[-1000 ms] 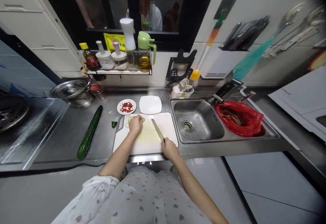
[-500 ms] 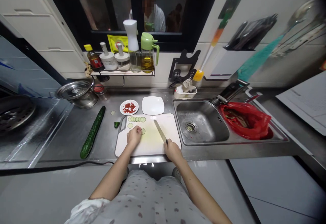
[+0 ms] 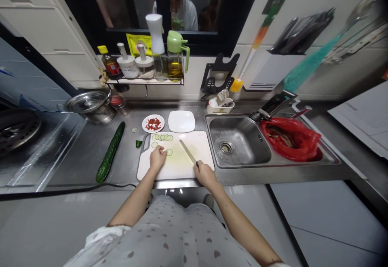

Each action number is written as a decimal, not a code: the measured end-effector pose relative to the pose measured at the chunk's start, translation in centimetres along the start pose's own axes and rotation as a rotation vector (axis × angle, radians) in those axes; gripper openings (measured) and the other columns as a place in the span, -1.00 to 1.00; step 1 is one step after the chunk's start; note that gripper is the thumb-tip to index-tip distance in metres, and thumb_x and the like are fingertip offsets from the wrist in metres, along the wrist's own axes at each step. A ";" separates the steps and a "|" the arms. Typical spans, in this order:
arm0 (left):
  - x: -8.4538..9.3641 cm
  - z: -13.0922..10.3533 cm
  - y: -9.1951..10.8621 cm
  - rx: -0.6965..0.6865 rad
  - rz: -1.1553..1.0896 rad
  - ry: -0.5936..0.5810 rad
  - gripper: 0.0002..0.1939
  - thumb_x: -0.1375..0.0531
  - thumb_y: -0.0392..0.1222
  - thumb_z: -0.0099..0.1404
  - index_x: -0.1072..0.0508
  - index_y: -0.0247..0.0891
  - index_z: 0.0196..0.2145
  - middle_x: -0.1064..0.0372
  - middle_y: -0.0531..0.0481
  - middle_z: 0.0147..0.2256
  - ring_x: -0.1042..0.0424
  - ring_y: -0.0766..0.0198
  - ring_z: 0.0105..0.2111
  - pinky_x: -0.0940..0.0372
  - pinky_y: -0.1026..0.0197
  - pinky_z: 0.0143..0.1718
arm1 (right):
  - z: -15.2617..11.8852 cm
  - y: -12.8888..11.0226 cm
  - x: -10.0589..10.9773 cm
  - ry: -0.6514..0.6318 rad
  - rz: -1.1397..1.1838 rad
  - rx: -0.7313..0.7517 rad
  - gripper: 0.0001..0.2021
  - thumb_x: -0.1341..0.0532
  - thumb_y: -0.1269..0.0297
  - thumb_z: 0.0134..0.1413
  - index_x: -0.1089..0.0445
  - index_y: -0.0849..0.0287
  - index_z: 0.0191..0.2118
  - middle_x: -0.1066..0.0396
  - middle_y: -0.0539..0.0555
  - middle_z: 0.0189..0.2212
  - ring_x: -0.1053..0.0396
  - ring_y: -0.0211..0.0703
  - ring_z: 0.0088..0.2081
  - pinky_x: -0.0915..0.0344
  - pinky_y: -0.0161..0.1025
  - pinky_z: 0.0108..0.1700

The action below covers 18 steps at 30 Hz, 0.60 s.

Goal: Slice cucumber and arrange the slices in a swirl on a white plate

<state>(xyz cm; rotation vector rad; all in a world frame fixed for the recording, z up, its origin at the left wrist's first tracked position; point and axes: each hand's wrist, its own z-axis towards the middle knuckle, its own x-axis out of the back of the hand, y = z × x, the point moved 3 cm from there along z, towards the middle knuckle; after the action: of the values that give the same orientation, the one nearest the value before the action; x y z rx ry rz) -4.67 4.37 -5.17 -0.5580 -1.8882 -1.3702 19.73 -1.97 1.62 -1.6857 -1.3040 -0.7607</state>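
Observation:
My right hand (image 3: 205, 174) is closed round the handle of a kitchen knife (image 3: 188, 151), whose blade points up and left over the white cutting board (image 3: 178, 170). Over the board's left half is my left hand (image 3: 158, 158), its fingers bent together; what they hold, if anything, I cannot make out. Just right of its fingertips lies a thin cucumber slice (image 3: 169, 152). Another slice (image 3: 154, 145) is above the hand, partly behind it. Along the board's far edge runs an overlapping row of cucumber slices (image 3: 163, 137).
A whole cucumber (image 3: 110, 153) and a cut end piece (image 3: 138, 143) lie left of the board. Behind it stand a plate of chopped red pieces (image 3: 153, 123) and a white plate (image 3: 181, 121). The sink (image 3: 242, 137) and a red bag (image 3: 289, 141) are right.
My left hand has shifted slightly left, opening a small gap to the loose slice. The knife has turned a little leftward in my right hand. The whole view has shifted slightly.

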 end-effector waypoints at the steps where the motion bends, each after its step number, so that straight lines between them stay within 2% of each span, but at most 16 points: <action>1: 0.0 0.0 0.0 0.003 -0.001 0.003 -0.83 -0.19 -0.15 0.17 -0.37 -0.17 -0.24 -0.44 0.05 -0.40 -0.43 0.23 -0.33 -0.17 0.26 -0.30 | -0.3 -0.1 0.1 -0.008 -0.009 0.023 -0.70 0.07 0.19 0.31 -0.29 0.22 -0.04 -0.47 0.25 -0.19 -0.43 -0.03 -0.14 -0.16 -0.25 -0.21; 7: -0.1 0.2 -0.2 0.023 -0.001 0.009 -0.84 -0.20 -0.16 0.15 -0.34 -0.18 -0.28 -0.43 0.07 -0.44 -0.42 0.24 -0.37 -0.16 0.26 -0.33 | -2.1 -0.9 0.3 -0.031 -0.066 0.159 -0.74 0.05 0.19 0.31 -0.30 0.18 -0.11 -0.48 0.20 -0.25 -0.43 -0.06 -0.20 -0.11 -0.27 -0.28; 18: 0.2 0.4 0.1 0.053 0.008 -0.003 -0.86 -0.19 -0.21 0.14 -0.34 -0.18 -0.30 -0.42 0.06 -0.42 -0.42 0.25 -0.35 -0.17 0.27 -0.32 | -2.8 -2.0 0.1 -0.104 -0.092 0.177 -0.74 0.05 0.21 0.29 -0.30 0.20 -0.10 -0.47 0.22 -0.21 -0.42 -0.04 -0.18 -0.11 -0.26 -0.26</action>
<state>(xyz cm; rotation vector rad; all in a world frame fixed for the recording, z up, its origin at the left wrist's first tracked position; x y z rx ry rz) -4.80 4.81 -5.04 -0.5406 -1.9174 -1.3105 17.90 -4.19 3.48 -1.5490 -1.4851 -0.5977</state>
